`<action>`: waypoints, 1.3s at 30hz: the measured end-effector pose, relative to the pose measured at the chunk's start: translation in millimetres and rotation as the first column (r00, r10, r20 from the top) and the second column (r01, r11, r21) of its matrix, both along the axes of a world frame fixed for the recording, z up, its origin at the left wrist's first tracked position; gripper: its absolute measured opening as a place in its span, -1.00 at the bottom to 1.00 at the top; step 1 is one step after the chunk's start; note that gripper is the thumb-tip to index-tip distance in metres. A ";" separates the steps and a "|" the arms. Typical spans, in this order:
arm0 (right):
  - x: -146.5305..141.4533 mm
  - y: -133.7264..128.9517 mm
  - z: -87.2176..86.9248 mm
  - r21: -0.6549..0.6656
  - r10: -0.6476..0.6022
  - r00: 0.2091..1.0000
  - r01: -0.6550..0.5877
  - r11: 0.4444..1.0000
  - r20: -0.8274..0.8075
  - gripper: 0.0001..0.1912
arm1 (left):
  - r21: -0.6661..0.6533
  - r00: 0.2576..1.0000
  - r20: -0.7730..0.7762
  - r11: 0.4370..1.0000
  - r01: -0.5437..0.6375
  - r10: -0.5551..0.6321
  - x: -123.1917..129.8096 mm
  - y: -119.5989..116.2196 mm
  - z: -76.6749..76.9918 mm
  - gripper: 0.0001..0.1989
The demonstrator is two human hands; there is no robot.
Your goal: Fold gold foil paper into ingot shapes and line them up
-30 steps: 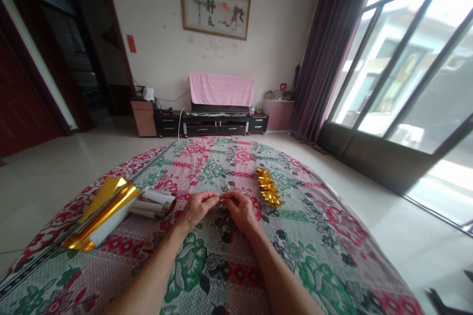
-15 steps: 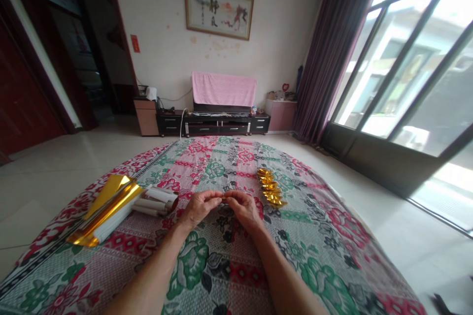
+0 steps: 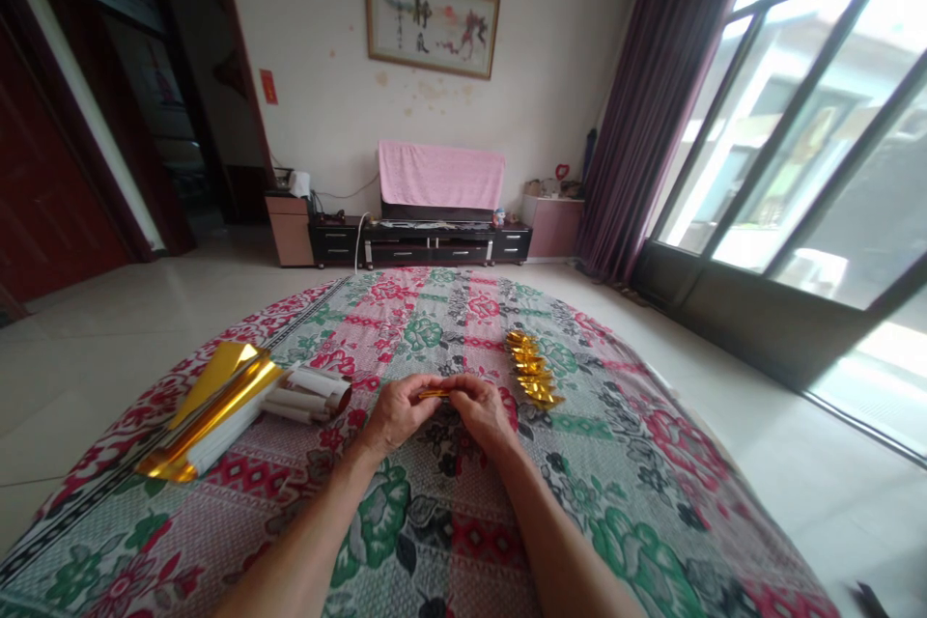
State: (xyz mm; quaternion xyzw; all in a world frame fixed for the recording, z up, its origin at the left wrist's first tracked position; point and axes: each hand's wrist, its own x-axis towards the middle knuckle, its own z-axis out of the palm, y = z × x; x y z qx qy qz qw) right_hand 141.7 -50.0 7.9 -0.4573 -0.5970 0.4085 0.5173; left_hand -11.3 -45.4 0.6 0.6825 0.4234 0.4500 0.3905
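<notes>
Between my fingertips is a small folded piece of gold foil paper (image 3: 435, 394), mostly hidden by the fingers. My left hand (image 3: 402, 410) pinches its left end, and my right hand (image 3: 478, 407) pinches the right end. Both hands are just above a patterned tablecloth (image 3: 424, 333) with red and green flowers. To the right of my right hand, a row of folded gold foil pieces (image 3: 534, 369) lies on the cloth. Left of my left hand are gold foil sheets (image 3: 224, 406), partly rolled, beside some white-backed rolled sheets (image 3: 304, 396).
Beyond the round table stands a low black TV cabinet (image 3: 435, 246), with a pink cloth (image 3: 441, 176) draped over what stands on it. A purple curtain (image 3: 627, 116) and large windows (image 3: 789, 135) are on the right. A dark red door (image 3: 54, 164) is at the left.
My fingertips have parted slightly, so more of the gold foil piece shows between them. The whole view has shifted a little; the foil on the table lies as before.
</notes>
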 end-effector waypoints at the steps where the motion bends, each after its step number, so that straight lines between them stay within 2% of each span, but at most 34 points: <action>1: -0.2 0.3 0.0 -0.003 -0.004 1.000 0.004 1.000 -0.001 -0.73 | 0.014 1.000 -0.009 1.000 -0.001 0.001 0.5 -0.4 0.4 -0.69; 8: -0.2 4.3 -6.9 0.020 -0.033 0.998 0.031 0.999 0.059 -0.73 | 0.080 0.998 -0.045 0.996 -0.027 0.031 1.4 0.4 -0.8 -0.70; 13: -1.3 3.2 -8.2 0.056 -0.037 0.995 0.032 0.998 0.091 -0.76 | 0.063 0.998 -0.047 0.997 -0.033 0.036 1.0 1.9 -1.6 -0.70; 19: -1.7 1.5 -7.3 0.120 -0.079 0.981 0.059 0.991 0.176 -0.79 | -0.028 0.999 0.034 0.999 -0.036 0.037 4.0 6.5 -4.9 -0.68; 25: -0.6 3.0 -9.8 0.164 -0.069 0.976 0.035 0.986 0.208 -0.80 | -0.197 0.985 0.110 0.975 -0.106 0.130 6.6 5.9 -3.7 -0.67; 28: -1.0 3.9 -12.0 0.176 -0.066 0.975 0.028 0.984 0.213 -0.80 | -0.241 0.982 0.121 0.964 -0.115 0.147 7.8 4.4 -1.8 -0.66; 34: -1.9 4.4 -14.3 0.199 -0.078 0.974 0.034 0.979 0.214 -0.79 | -0.193 0.979 0.095 0.968 -0.160 0.181 11.8 5.6 -3.1 -0.63; 39: -2.6 3.8 -14.6 0.257 -0.099 0.973 0.043 0.965 0.208 -0.77 | -0.170 0.981 0.128 0.978 -0.122 0.144 11.9 6.6 -3.2 -0.60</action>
